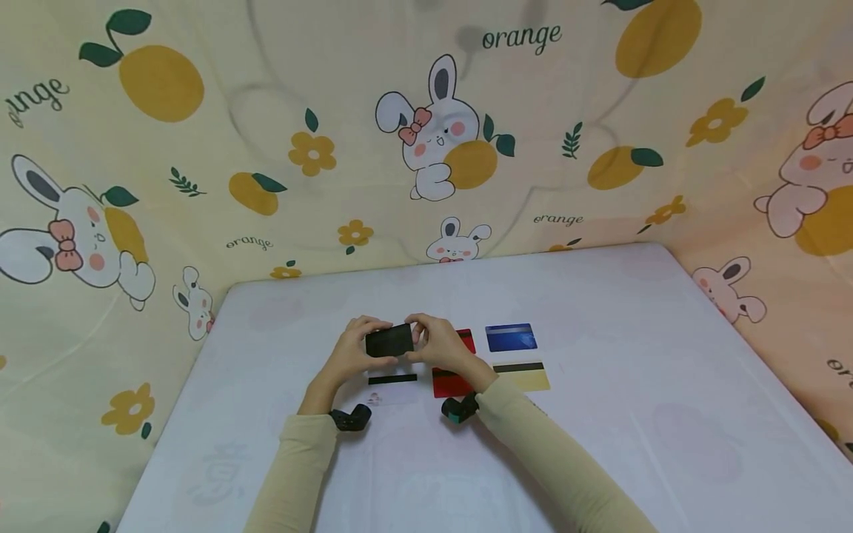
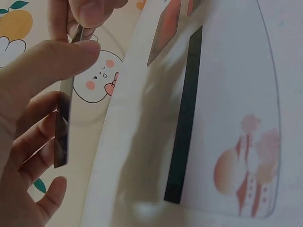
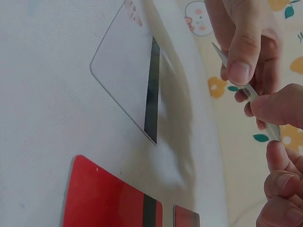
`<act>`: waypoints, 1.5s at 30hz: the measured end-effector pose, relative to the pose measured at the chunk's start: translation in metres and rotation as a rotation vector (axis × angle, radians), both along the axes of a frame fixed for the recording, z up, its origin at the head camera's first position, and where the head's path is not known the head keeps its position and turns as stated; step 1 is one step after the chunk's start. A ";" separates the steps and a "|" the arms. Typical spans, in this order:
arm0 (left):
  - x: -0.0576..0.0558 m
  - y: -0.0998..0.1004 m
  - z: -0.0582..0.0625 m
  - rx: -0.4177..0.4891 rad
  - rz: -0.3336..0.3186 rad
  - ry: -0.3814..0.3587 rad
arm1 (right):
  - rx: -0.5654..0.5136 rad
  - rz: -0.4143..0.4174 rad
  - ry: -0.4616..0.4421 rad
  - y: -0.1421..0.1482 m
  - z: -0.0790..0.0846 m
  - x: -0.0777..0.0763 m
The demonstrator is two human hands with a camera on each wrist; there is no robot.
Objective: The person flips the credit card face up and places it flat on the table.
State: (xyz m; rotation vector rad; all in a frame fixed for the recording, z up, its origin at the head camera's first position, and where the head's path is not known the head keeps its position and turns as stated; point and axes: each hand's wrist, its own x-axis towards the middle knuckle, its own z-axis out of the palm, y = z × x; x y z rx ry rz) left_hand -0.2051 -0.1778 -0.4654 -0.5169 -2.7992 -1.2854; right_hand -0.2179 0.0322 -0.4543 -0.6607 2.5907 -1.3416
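Both hands hold one thin dark card (image 1: 389, 341) above the table, its broad face toward the head camera. My left hand (image 1: 356, 346) pinches its left end, thumb on the near side and fingers on the far side. At the opposite end my right hand (image 1: 441, 345) pinches it too. The wrist views catch the card nearly edge-on, a thin strip (image 2: 64, 113) between thumb and fingers. Below the hands lies a white card (image 2: 232, 85) with a black stripe and a reddish print in one corner. A red card (image 3: 109, 194) lies beside it, partly under the right forearm.
On the white table (image 1: 266, 444), a second red card (image 1: 469, 339) lies behind the right hand. Farther right are a blue card (image 1: 511, 337) and a gold card (image 1: 529, 377) with a dark stripe. A patterned curtain (image 1: 360, 44) stands behind the table.
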 end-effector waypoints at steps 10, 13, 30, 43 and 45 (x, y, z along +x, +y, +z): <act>0.000 0.000 0.002 -0.023 -0.002 0.041 | -0.025 0.006 0.010 0.000 0.001 0.000; -0.001 0.000 0.002 -0.013 -0.008 0.034 | -0.034 0.001 -0.003 0.001 0.001 0.000; -0.001 0.002 0.003 0.002 -0.034 0.030 | -0.058 0.004 0.014 0.004 -0.002 0.000; 0.000 0.005 0.003 0.036 -0.019 0.036 | -0.088 0.003 0.029 0.002 0.001 0.001; 0.000 0.005 0.003 0.037 -0.015 0.035 | -0.106 0.014 0.035 0.001 0.000 0.001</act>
